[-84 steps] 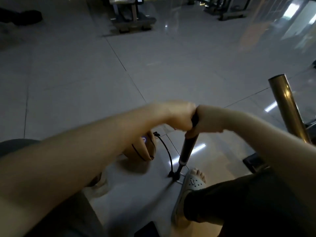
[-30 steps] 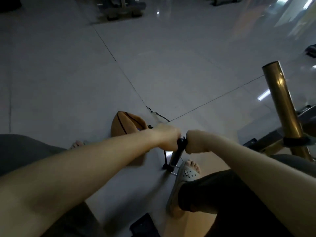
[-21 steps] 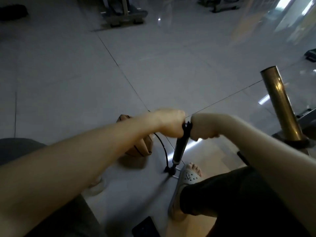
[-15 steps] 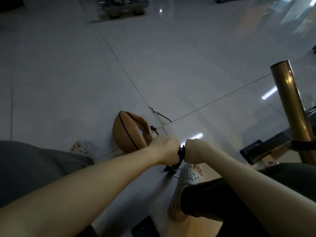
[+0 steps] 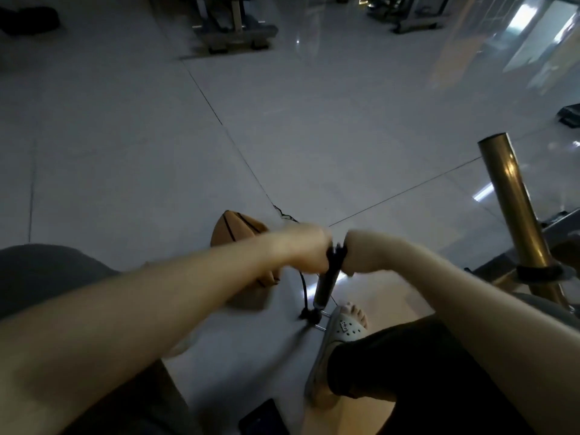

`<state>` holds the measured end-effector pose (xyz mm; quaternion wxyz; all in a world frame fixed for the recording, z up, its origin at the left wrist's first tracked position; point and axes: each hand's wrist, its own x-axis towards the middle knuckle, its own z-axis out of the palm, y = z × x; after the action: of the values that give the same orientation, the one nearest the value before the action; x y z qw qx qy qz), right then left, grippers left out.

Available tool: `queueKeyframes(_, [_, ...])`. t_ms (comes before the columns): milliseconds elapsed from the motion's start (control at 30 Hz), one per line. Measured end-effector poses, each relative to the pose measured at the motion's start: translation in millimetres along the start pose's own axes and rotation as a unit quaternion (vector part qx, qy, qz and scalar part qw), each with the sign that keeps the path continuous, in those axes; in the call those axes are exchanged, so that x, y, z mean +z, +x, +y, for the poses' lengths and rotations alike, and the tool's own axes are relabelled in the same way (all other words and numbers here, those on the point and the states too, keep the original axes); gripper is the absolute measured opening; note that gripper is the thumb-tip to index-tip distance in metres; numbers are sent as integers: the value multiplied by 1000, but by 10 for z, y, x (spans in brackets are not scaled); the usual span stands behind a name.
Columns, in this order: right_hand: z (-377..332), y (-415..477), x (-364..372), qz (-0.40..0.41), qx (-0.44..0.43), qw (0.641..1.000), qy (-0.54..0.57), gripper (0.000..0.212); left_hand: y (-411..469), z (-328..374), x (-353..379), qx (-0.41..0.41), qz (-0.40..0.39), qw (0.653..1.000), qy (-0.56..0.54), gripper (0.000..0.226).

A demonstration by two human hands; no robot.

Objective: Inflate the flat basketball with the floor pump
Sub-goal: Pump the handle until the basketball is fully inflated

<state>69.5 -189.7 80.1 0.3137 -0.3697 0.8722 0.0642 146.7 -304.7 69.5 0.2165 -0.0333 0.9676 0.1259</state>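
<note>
At the left, the basketball (image 5: 238, 237) lies on the floor (image 5: 125, 152), partly hidden behind the left forearm. What we can see of it looks creased and angular, not round, so we judge it far from full. A thin black hose (image 5: 303, 288) runs from the ball's side down to the floor pump (image 5: 326, 287). The left hand (image 5: 309, 249) has its fingers clenched round one end of the pump's handle (image 5: 336, 250), and the right hand (image 5: 356, 255) grips the other end the same way, though both are blurred. The handle sits partway up the barrel. Below, a foot in a pale sandal (image 5: 343, 328) is planted by the pump's base (image 5: 310, 315), seemingly pinning it. Off to the right stands a brass post (image 5: 514, 208).

We take this as mid-stroke in the pumping step. The next move calls for a straight push along the barrel with even weight from both hands, so the base does not tip or tug the hose from the valve.
</note>
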Motion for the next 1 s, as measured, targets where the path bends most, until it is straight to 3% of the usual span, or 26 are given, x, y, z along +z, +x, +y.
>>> queueKeyframes(133, [-4, -251, -498, -10, 5, 998, 54, 19, -77, 100, -578, 6, 13, 1000, -14, 17])
queueKeyframes(267, [-30, -59, -34, -50, 26, 998, 0, 22, 82, 45, -54, 1, -30, 999, -25, 8])
queueKeyframes(467, [-7, 389, 778, 0, 68, 995, -77, 8, 320, -52, 823, -36, -7, 999, -25, 10])
queueKeyframes(533, [38, 440, 811, 23, 78, 993, -86, 14, 387, -58, 868, -43, 6, 999, -31, 11])
queueKeyframes(700, [68, 407, 784, -21, 98, 989, -106, 22, 344, 74, 757, -36, -9, 999, -1, 13])
queueKeyframes(833, [44, 214, 448, -49, 33, 996, -71, 22, 178, 72, 452, -22, -39, 999, 3, 18])
queueKeyframes(1000, [25, -208, -397, -20, 31, 999, 22, 23, 2, 154, -443, -27, 22, 999, -9, 17])
